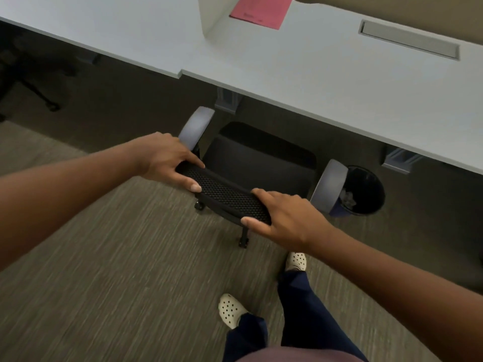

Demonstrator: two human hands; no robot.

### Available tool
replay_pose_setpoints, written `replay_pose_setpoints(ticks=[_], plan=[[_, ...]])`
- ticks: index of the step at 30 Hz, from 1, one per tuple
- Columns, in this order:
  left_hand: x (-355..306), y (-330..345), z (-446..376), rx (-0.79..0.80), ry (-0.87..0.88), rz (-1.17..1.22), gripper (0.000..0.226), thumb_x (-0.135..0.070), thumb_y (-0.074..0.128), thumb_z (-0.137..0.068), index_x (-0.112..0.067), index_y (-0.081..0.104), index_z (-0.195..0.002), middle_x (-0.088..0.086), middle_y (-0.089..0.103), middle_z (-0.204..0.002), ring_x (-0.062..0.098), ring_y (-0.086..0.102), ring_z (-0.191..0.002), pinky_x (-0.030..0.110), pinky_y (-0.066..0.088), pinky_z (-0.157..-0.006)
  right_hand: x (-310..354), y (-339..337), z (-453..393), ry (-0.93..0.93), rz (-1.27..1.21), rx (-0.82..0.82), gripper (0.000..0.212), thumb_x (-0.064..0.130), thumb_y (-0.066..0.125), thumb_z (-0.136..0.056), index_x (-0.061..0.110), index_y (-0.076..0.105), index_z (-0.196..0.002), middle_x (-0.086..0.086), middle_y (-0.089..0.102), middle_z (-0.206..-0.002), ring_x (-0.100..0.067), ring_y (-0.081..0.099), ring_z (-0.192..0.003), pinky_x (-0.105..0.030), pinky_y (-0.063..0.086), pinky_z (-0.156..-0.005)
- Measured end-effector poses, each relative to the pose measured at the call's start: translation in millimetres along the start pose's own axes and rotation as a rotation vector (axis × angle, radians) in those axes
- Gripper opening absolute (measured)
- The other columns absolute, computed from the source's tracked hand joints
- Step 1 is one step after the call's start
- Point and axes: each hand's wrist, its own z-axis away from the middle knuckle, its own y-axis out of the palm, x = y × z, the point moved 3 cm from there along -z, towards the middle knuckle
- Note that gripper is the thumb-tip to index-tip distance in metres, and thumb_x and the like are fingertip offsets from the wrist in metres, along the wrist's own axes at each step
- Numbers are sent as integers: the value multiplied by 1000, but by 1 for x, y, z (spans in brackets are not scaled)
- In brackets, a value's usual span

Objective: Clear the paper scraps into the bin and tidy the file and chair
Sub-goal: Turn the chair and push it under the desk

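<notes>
A black office chair (257, 163) with grey armrests stands in front of the white desk (300, 82), its seat partly under the desk edge. My left hand (167, 159) grips the left end of its mesh backrest top. My right hand (283, 218) grips the right end. A pink file (261, 10) lies flat on the desk at the far top, beside a white divider. A black bin (366, 190) with crumpled paper scraps (349, 199) inside stands on the floor right of the chair, under the desk.
Grey-brown carpet (117, 270) covers the floor around me. My feet in pale clogs (231, 310) stand just behind the chair. A grey cable slot (409, 41) is set into the desk at the right. Another chair's dark base (39, 95) sits at the far left.
</notes>
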Motion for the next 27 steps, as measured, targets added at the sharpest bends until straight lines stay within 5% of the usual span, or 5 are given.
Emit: replay_pose_setpoints(ticks=[8,14,20,24,27], plan=[[9,-22,-67,-105,-12,-16,121,-114,13,-61,-42,62,-144,-9,72,-99,15,65,-84,32,46,-65,-59,-27,-25,21,23,-55,88,88,30,-89,31,38,-155,4,70,-129,-19,69,-108,-42,58,-86],[10,-38,-109,-209,-20,31,109,-112,22,-67,-42,70,-135,-26,50,-65,-6,49,-61,21,31,-53,-102,-53,-35,27,22,-38,90,85,32,-90,28,40,-158,1,68,-135,-20,67,-113,-43,57,-93],[14,-52,-148,-207,-31,52,115,-113,21,-65,-39,67,-141,-12,67,-90,7,56,-77,21,35,-59,-140,-73,-50,24,6,-37,83,80,38,-92,28,42,-158,0,69,-134,-22,66,-116,-46,54,-95],[18,-65,-166,-234,-55,80,109,-111,24,-69,-39,69,-138,-26,54,-76,-3,51,-69,21,35,-57,-165,-84,-65,5,26,-35,89,85,32,-87,31,43,-157,0,70,-133,-23,66,-116,-44,54,-95],[21,-75,-183,-220,-61,66,107,-110,25,-70,-40,69,-138,-20,61,-84,5,58,-77,23,37,-59,-187,-88,-76,-7,51,-81,87,87,32,-87,34,44,-155,3,70,-133,-22,66,-117,-40,52,-90]])
